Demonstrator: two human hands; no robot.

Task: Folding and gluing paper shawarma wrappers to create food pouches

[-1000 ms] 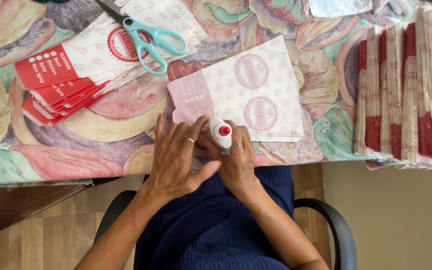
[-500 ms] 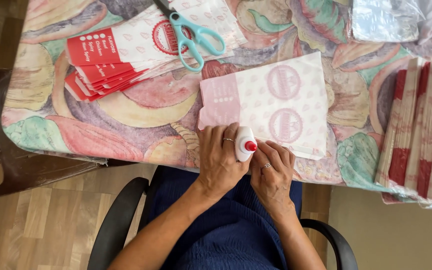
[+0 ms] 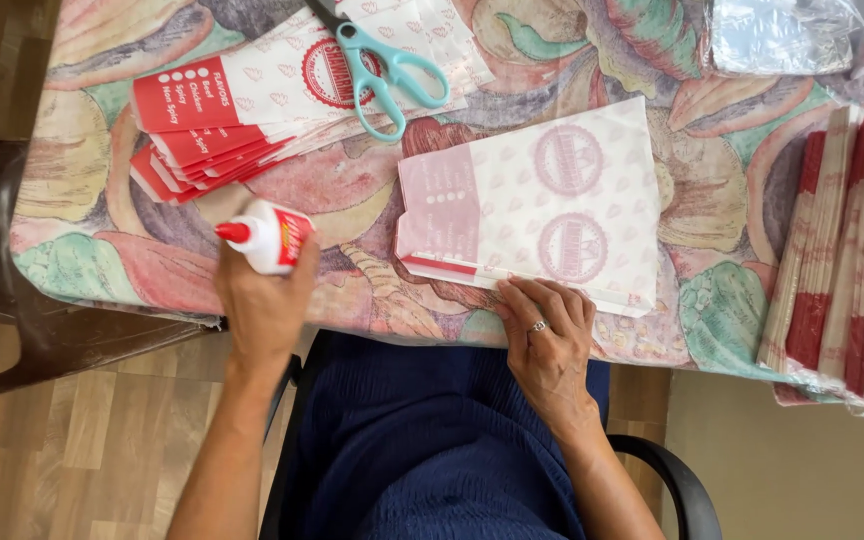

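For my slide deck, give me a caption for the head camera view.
Left hand holds a glue bottle; right hand presses a paper bag.

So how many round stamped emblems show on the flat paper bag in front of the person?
2, both on the flat paper bag: one emblem nearer the table's far side, the other emblem just above the right hand. Any on the underside would be hidden.

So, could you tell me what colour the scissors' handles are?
Light teal, clearest in the head view: scissors.
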